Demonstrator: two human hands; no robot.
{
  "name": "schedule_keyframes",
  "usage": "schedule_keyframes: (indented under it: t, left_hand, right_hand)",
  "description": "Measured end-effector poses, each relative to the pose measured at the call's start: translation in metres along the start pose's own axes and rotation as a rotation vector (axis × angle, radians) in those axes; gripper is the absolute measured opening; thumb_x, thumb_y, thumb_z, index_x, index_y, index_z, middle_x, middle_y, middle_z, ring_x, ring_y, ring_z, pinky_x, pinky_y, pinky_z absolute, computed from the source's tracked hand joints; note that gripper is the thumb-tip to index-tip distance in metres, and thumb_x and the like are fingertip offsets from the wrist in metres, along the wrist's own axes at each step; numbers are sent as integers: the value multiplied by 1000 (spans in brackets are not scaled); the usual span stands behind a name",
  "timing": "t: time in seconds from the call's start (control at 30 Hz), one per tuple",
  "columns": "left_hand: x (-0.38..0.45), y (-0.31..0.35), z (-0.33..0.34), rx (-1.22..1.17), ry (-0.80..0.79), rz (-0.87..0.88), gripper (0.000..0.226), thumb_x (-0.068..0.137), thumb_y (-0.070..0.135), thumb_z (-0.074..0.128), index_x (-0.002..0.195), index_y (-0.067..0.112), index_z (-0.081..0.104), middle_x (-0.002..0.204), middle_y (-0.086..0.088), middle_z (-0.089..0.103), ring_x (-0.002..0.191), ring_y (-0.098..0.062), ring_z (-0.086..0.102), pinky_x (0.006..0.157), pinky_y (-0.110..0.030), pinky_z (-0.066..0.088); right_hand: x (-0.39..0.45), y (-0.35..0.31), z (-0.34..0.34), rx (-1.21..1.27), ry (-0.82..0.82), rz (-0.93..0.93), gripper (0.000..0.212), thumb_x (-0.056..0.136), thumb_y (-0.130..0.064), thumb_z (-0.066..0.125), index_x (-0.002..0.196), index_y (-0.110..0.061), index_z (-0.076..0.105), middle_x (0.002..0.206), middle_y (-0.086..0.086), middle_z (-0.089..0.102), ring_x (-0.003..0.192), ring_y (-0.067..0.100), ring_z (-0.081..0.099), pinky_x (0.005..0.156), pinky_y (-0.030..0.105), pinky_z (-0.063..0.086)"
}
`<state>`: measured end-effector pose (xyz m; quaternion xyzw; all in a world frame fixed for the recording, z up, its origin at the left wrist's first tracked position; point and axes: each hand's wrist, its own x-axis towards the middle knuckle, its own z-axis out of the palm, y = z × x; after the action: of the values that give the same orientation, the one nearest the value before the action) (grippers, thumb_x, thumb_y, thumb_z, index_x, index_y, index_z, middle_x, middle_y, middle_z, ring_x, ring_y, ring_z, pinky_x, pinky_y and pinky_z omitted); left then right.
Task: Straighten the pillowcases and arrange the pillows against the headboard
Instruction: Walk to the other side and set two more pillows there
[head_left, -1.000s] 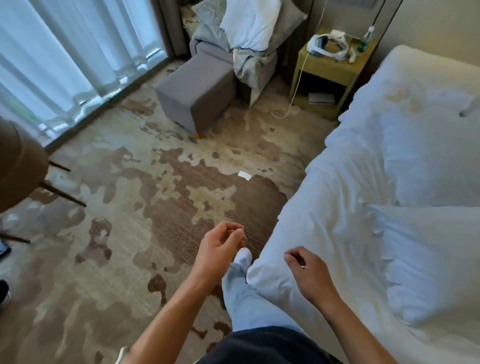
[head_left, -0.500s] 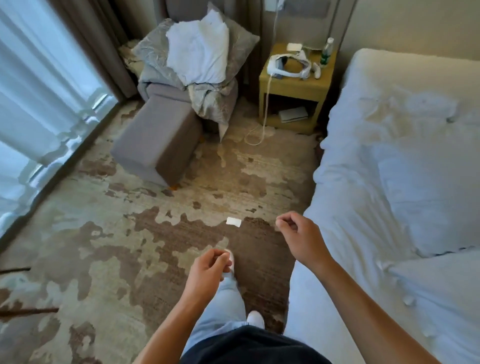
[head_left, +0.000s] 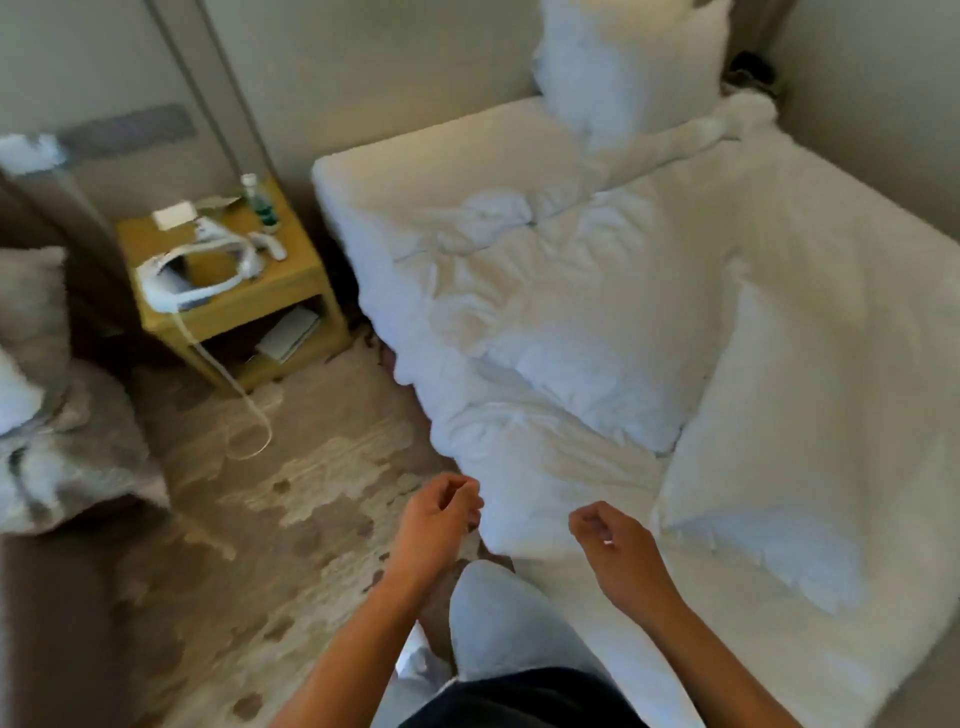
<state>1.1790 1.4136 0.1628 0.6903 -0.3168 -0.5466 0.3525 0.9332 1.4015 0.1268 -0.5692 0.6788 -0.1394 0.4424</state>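
Note:
One white pillow (head_left: 631, 67) stands upright against the headboard (head_left: 395, 67) at the far end of the bed (head_left: 395, 171). A second white pillow (head_left: 566, 338) lies flat and crumpled in the middle of the bed. A third pillow (head_left: 769, 457) lies flat at the right, nearer to me. My left hand (head_left: 441, 519) hangs over the carpet by the bed's edge, fingers loosely curled, holding nothing. My right hand (head_left: 613, 540) hovers above the rumpled white duvet (head_left: 550, 478), fingers loosely curled and empty.
A yellow nightstand (head_left: 291, 280) stands left of the bed, carrying a white headset (head_left: 192, 275), a bottle (head_left: 260, 202) and a cable trailing onto the patterned carpet (head_left: 249, 519). A grey seat (head_left: 57, 457) with bedding sits at the left edge. My leg (head_left: 498, 618) is beside the bed.
My view has swung right and toward the head of the bed, bringing the pillows and headboard into sight. Both hands stayed empty; the right one dropped lower over the duvet.

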Motion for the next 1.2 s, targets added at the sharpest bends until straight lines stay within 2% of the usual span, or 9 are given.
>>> schedule_keyframes:
  t: [0.07,0.2,0.33,0.5,0.63,0.77,0.93,1.07,1.2]
  left_hand:
    - [39,26,6,30,-76,26,15,100,28,59,99,23,73,88,4,78,83,-12,73,67,-23,58]
    - [128,78,19,103,-169,45,15,101,27,58,102,19,71,93,1,77,88,-15,74,78,-36,59]
    - [225,135,29,169,-171,68,16,101,25,59,103,13,70,94,-6,76,88,-20,73,83,-45,59]
    - [324,202,52,163,-135,51,20,99,27,59,105,13,71,94,-6,77,90,-22,74,84,-44,59]
    - [394,245,99,141,-156,45,24,98,32,60,106,12,71,94,-6,76,92,-24,73,87,-44,58]
    - [468,278,164,181,-196,62,31,96,37,59,107,11,69,103,-9,75,98,-27,71,92,-47,58]
    - [563,283,218,470,-299,134,32,93,44,58,109,17,65,112,-5,72,82,-13,61,70,-27,43]
    - [636,253,227,712,-379,148,51,91,55,61,124,16,60,123,-7,67,110,-25,64,86,-34,50]
    - [683,218,234,835,-436,63,83,83,69,64,142,15,46,136,-11,54,126,-32,56,103,-48,50]
  right_hand:
    - [17,-6,-1,34,64,60,15,102,-39,60,90,-34,67,96,-12,74,94,3,67,75,21,48]
    - [79,-22,-1,90,151,123,12,103,-38,59,96,-35,68,102,-15,72,96,-1,65,76,15,47]
    - [171,-39,-8,104,209,133,11,103,-37,60,103,-30,68,107,-11,71,101,7,66,86,25,50]
    - [285,-68,-40,52,228,132,19,102,-34,61,117,-22,67,116,-2,67,104,13,64,89,27,46]
    - [355,-89,-83,-8,259,152,29,102,-35,61,128,-21,63,128,1,63,116,17,62,92,26,44]
    - [414,-90,-116,-91,281,249,40,102,-40,61,138,-24,55,142,5,57,127,25,60,100,35,48]
    - [484,-74,-131,-165,250,383,73,97,-50,64,159,-27,33,167,5,32,149,29,39,116,45,39]
    - [534,-61,-115,-241,194,490,97,90,-69,61,166,-33,12,174,3,5,157,32,19,120,49,33]
    - [565,-49,-92,-295,198,545,104,85,-77,58,166,-35,8,174,2,-1,157,32,15,118,49,35]
